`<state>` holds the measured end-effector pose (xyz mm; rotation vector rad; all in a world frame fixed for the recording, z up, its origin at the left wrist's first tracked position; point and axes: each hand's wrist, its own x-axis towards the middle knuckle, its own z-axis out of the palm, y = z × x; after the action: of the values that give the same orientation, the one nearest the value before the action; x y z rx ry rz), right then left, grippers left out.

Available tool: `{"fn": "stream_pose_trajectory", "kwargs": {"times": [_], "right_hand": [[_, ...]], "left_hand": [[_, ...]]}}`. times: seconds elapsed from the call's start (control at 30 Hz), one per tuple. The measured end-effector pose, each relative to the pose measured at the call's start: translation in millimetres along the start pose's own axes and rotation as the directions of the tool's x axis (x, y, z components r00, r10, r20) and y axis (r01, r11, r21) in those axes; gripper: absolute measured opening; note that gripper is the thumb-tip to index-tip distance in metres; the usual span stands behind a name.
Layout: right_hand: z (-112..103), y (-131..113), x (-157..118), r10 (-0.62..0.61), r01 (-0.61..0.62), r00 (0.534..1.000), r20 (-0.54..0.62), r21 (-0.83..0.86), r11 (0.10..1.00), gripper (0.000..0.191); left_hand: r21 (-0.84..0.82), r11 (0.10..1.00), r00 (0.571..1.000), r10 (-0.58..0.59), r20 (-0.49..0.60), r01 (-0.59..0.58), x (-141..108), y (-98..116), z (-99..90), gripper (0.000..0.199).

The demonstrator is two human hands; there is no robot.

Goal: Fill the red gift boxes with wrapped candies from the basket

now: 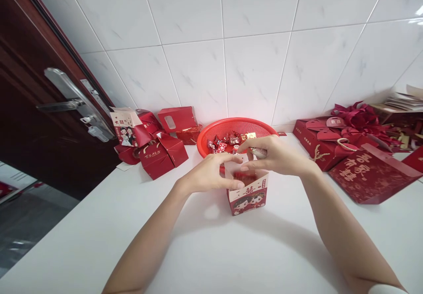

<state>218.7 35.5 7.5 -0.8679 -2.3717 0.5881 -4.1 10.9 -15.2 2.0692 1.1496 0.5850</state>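
Observation:
A small red and cream gift box [249, 201] with cartoon couple faces stands upright on the white table, its top open. My left hand [208, 173] curves round the box's upper left side, thumb at the front rim and fingers at the back, holding it. Above the opening, my right hand [274, 155] is closed on a small whitish wrapped candy [259, 152]. Just behind the box sits a red plastic basket [211, 128] with several wrapped candies [234, 139] in it. The hands partly hide the basket's front and the box's inside.
Several red gift boxes [163, 155] are grouped at the table's left, near a dark door [36, 65] with a metal handle. At the right lie more red boxes [317, 139] and a dark red bag [360, 175]. A tiled wall [194, 73] rises behind.

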Motion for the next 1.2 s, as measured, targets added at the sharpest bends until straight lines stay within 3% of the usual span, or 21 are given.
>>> {"fn": "stream_pose_trajectory", "kwargs": {"times": [0.1, 0.2, 0.37, 0.47, 0.57, 0.77, 0.87, 0.97, 1.13, 1.2], "right_hand": [[-1, -2, -1, 0.023, -0.017, 0.995, -0.096, 0.065, 0.998, 0.028], [0, -6, -4, 0.071, -0.019, 0.976, -0.204, 0.246, 0.969, 0.022], [8, -7, -2, 0.16, 0.009, 0.96, -0.23, 0.594, 0.804, 0.007], [15, -6, 3, 0.155, 0.061, 0.945, -0.288, 0.62, 0.782, 0.014], [21, -6, 8, 0.058, 0.146, 0.946, -0.318, 0.58, 0.801, 0.02], [15, -7, 6, -0.125, 0.174, 0.981, -0.146, 0.398, 0.901, 0.016], [7, -5, 2, -0.189, 0.151, 0.977, 0.099, 0.305, 0.94, 0.014], [1, -3, -1, -0.193, 0.122, 0.933, 0.305, 0.236, 0.964, 0.023], [-2, -4, -2, -0.143, 0.084, 0.955, 0.26, 0.223, 0.971, 0.024], [-2, -4, -3, -0.139, 0.068, 0.94, 0.312, 0.229, 0.971, 0.021]], "left_hand": [[0.011, 1.0, 1.0, -0.025, 0.005, 0.025, 0, 0, -0.2, 0.062], [0.043, 0.998, 0.999, -0.044, -0.003, 0.044, 0, 0, 0.2, 0.064], [0.031, 0.998, 0.999, -0.05, -0.005, 0.05, -1, 1, 1.2, 0.063], [0.01, 0.999, 0.999, -0.036, -0.001, 0.036, 0, 0, 1.0, 0.063], [-0.007, 1.0, 1.0, -0.021, 0.024, 0.021, 1, 1, 0.2, 0.059], [-0.043, 0.999, 0.999, 0.033, 0.021, -0.032, 1, 1, 0.7, 0.05], [-0.087, 0.996, 0.999, 0.036, 0.033, -0.033, 1, 1, 2.1, 0.045], [-0.128, 0.989, 0.996, 0.077, 0.048, -0.07, 0, 1, 3.1, 0.044], [-0.09, 0.994, 0.998, 0.061, 0.032, -0.058, 0, 1, 2.4, 0.045], [-0.082, 0.995, 0.997, 0.061, 0.037, -0.058, 0, 0, 1.7, 0.053]]}}
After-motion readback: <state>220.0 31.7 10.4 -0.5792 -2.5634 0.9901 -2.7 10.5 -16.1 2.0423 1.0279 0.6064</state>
